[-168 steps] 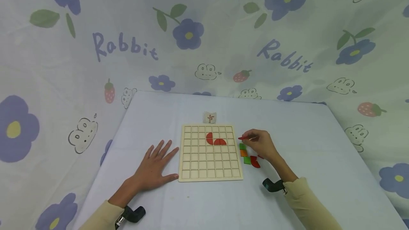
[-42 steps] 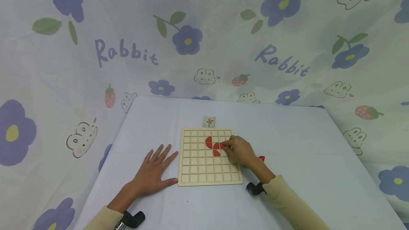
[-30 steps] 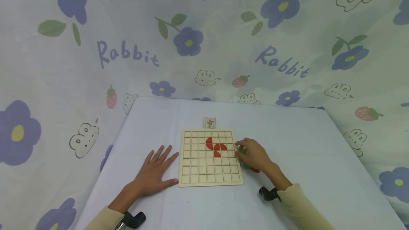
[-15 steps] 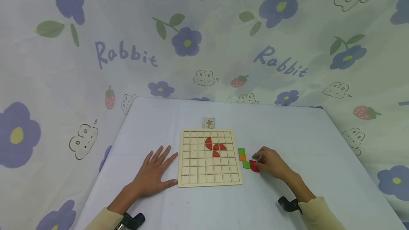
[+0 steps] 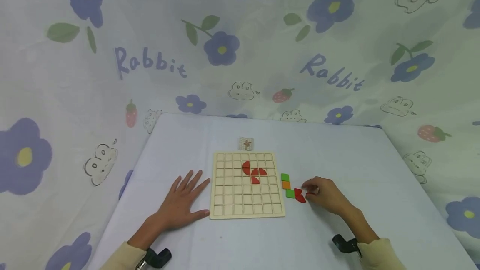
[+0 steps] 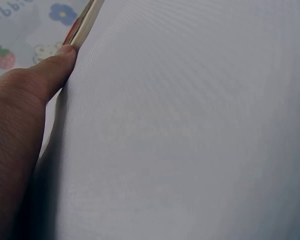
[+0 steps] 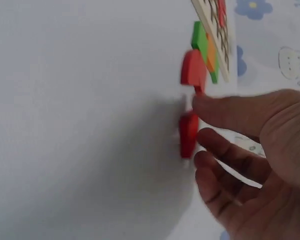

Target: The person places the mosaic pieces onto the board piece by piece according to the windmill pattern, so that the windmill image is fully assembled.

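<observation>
A pale wooden grid board (image 5: 247,199) lies on the table with several red quarter-circle pieces (image 5: 255,180) set in its upper middle cells. Flat on the cloth, my left hand (image 5: 178,207) has its fingers spread, the thumb tip touching the board's left edge. My right hand (image 5: 328,195), right of the board, pinches a red piece (image 7: 188,135) at the table surface between thumb and fingertips. Just left of these fingertips lie more red pieces (image 5: 300,198). Beside them are two green squares (image 5: 290,193) and an orange square (image 5: 286,185).
Behind the board lies a small card (image 5: 246,143) printed with a grid and a pinwheel-like figure. White cloth covers the table (image 5: 337,149), and a patterned curtain (image 5: 262,53) hangs around its back and sides.
Two more red pieces sit on the board than in the oldest frame. My right hand has left the board and moved right to the loose red pieces. The left hand stays still.
</observation>
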`<action>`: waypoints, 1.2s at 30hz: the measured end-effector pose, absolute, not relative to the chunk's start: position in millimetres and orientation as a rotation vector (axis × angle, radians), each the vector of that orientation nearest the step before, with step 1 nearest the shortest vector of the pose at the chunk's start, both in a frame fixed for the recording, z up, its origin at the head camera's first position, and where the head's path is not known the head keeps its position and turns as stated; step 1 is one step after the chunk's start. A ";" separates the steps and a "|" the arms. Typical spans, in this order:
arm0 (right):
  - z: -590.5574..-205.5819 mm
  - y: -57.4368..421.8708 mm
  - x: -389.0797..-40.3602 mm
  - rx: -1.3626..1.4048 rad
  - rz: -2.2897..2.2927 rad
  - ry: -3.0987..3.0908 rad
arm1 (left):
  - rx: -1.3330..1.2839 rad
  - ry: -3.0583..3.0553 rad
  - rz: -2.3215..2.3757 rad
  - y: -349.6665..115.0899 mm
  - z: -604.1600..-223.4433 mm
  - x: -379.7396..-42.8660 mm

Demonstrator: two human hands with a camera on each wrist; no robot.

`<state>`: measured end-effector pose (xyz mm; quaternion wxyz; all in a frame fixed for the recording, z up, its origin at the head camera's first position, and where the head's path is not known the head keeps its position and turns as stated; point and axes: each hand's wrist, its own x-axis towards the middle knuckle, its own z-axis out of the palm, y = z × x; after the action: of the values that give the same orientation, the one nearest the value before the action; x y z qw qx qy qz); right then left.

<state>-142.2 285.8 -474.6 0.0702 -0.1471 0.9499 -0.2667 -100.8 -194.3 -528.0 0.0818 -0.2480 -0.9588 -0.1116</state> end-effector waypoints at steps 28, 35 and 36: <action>-471.9 235.1 -150.1 -0.518 -1.220 2.821 | -0.733 -2.920 -0.324 -191.5 -523.6 -103.2; -474.8 193.6 -154.0 -0.538 -1.356 2.693 | -0.734 -2.909 -0.323 -191.6 -520.7 -99.7; -475.9 188.3 -154.6 -0.538 -1.362 2.693 | -0.734 -2.904 -0.327 -191.5 -520.4 -99.3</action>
<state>-154.6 188.3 -475.9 0.0381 -0.1754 0.8779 -0.4440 -99.3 -191.5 -520.4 0.0643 -0.2431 -0.9618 -0.1083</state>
